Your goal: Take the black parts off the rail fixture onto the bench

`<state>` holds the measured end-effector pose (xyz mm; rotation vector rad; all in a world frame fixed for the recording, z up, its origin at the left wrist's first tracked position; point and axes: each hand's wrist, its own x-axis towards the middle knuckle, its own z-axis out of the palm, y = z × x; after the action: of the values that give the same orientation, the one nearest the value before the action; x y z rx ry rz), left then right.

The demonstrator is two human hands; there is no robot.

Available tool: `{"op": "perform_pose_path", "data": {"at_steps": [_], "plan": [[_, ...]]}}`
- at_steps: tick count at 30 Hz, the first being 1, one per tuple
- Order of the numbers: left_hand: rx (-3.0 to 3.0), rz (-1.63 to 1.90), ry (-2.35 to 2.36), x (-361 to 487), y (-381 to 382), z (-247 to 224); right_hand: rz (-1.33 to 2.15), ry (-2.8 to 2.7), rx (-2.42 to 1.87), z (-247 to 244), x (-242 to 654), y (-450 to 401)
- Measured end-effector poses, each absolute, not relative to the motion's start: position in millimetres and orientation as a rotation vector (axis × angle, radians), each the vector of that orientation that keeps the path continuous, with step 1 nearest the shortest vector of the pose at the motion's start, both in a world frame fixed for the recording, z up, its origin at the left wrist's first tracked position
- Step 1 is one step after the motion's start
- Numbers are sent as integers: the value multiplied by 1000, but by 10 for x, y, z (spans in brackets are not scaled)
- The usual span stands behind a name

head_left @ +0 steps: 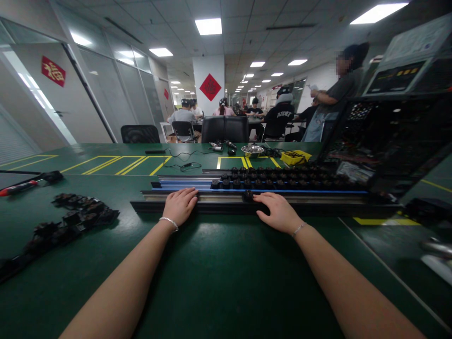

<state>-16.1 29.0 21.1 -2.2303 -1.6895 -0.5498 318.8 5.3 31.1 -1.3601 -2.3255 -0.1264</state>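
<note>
A long black rail with a pale metal channel lies crosswise in front of me on the green table. My left hand rests palm down over its left part, fingers laid across the rail, their tips partly hidden. In the channel sits a small black part, touched by the outstretched fingertips of my right hand; the thumb stands apart from the fingers. Just behind are more rails, one with a blue edge, bearing rows of small black parts.
Black clustered parts and a red-handled tool lie at left. Farther back are cables, a metal bowl and a yellow tray. A dark rack stands at right. One person stands; others sit behind.
</note>
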Motion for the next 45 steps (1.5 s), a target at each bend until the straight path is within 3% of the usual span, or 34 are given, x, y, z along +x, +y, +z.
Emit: {"op": "perform_pose_path", "data": {"at_steps": [45], "plan": [[-2424,-314,-1534,381,64,213,-136,-2380,-1401,300,2956,-18]]}}
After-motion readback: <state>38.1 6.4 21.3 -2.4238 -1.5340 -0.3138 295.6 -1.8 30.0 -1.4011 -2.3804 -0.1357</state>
